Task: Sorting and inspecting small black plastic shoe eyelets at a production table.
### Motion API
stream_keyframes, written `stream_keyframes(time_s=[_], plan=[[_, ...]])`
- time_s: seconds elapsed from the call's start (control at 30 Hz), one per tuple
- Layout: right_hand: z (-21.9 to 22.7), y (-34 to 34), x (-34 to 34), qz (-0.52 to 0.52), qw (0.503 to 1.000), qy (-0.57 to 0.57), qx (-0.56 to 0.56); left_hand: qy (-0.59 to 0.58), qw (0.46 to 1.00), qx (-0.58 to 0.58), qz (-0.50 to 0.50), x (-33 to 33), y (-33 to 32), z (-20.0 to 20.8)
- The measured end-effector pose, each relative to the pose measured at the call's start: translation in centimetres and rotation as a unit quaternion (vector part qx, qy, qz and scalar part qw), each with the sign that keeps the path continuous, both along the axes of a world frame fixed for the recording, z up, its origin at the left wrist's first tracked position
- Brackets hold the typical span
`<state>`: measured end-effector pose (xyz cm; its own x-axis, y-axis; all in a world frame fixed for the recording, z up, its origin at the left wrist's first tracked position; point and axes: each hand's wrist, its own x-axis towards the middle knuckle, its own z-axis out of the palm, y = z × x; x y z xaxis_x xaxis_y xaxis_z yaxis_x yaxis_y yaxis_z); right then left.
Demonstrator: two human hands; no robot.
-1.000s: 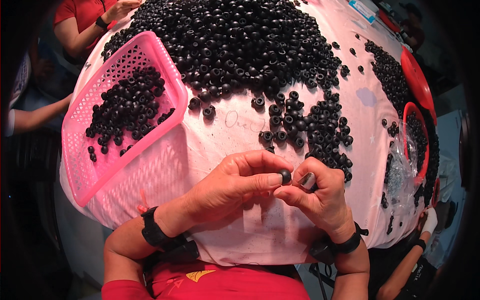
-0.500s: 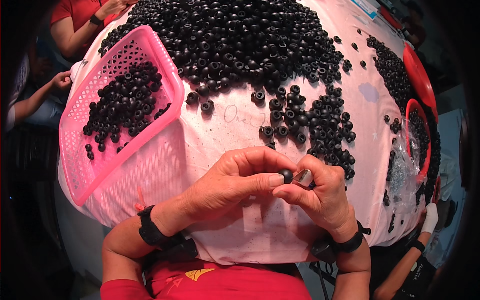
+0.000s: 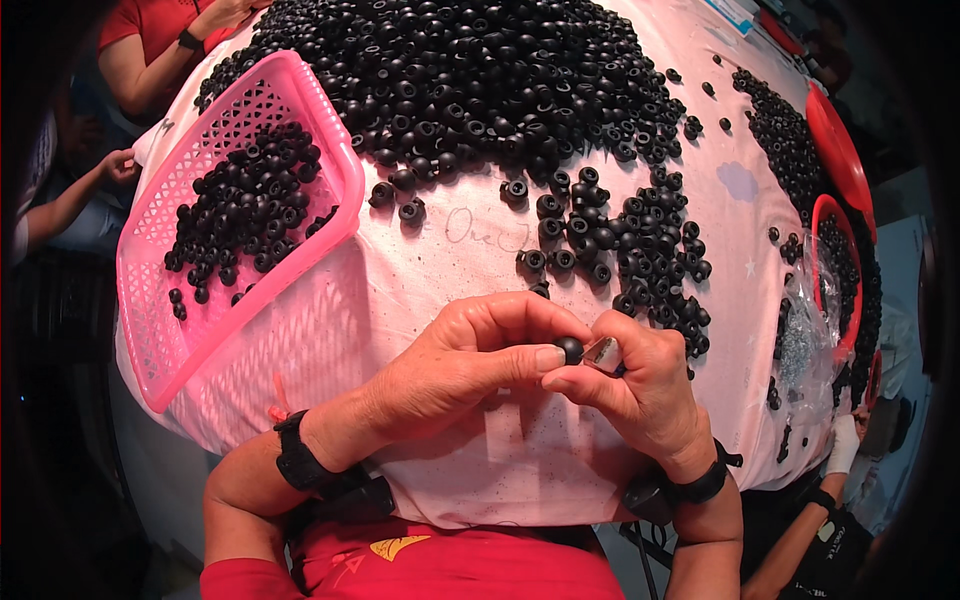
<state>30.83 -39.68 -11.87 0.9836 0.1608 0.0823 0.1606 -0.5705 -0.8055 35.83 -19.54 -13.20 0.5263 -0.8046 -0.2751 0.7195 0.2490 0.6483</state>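
Over the near middle of the cloth, my left hand [image 3: 440,365] is closed, pinching a small round black part [image 3: 569,350] between thumb and index finger. My right hand [image 3: 645,385] meets it from the other side, closed around a small shiny metal blade-like tool [image 3: 603,355]. The tool's tip is right beside the black part; whether they touch I cannot tell. Most of the tool is hidden in my fingers. Just beyond my hands lies a loose group of black ball-shaped parts with holes [image 3: 600,240], trailing from a large pile [image 3: 470,90] at the back.
A pink perforated basket [image 3: 353,190] at left holds many such parts. At right are a clear plastic bag [image 3: 797,345], a red-rimmed container [image 3: 818,215] and a red lid [image 3: 840,155]. Co-workers' hands show at upper left [image 3: 225,14], left [image 3: 122,165] and lower right [image 3: 845,440].
The metal tool has turned slightly in my right hand, showing more of its face. My left hand has barely moved. The co-worker's white-covered hand at lower right has shifted left and down.
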Motion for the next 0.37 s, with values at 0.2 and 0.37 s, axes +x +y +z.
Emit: stream_keyframes(time_s=[0.2, 0.37], plan=[[0.19, 0.23, 0.01, 0.010, 1.000, 0.000, -0.006, 0.005, 1.000, -0.004, 0.006, -0.03, 0.00, 0.12], [0.83, -0.05, -0.17, -0.019, 0.997, -0.067, 0.024, 0.013, 1.000, 0.001, 0.004, 0.04, 0.04, 0.08]])
